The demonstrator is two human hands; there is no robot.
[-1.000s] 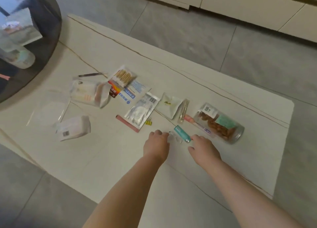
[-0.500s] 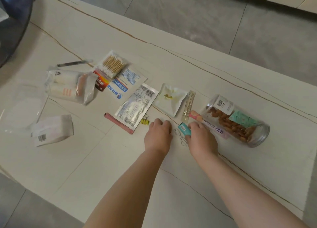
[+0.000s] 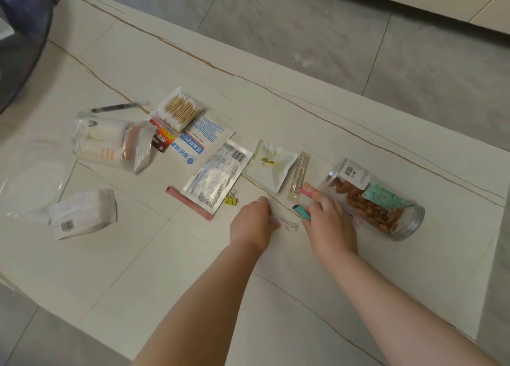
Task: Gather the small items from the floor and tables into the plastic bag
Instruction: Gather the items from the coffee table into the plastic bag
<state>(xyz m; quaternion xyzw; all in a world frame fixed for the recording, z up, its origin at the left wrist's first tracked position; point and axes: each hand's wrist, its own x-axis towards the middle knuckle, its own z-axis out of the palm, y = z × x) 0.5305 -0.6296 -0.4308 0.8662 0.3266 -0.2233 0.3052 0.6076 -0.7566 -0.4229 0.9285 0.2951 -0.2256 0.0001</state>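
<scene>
While both arms reached over the tabletop [image 3: 276,296], the right hand [image 3: 329,225] had its grip closed on a teal tube [image 3: 301,211], fingers curled round it, tube end poking out toward the left. Left hand [image 3: 252,223] lay knuckles-up, fingers curled down at a clear loop [image 3: 288,224] lying between the two hands; cannot tell if it actually pinched the loop or only touched it.

Jar [image 3: 378,200] of nuts lay on its side just right of the right hand. Pink stick [image 3: 309,191] and a thin sachet [image 3: 299,176] sat just above the right hand's fingers. Yellow clip [image 3: 230,198] was near the left hand, up-left of it, touching the edge of a silver packet [image 3: 218,176]. White pouch [image 3: 271,164] lay between silver packet and thin sachet.

Further left: swab pack [image 3: 182,109], blue-print packet [image 3: 200,136], red box [image 3: 162,139], pen [image 3: 116,107], tissue pack [image 3: 84,214], clear wrapped pack [image 3: 110,145]. Plastic bag [image 3: 33,183] lay flat at the far left edge, well apart from both hands.
</scene>
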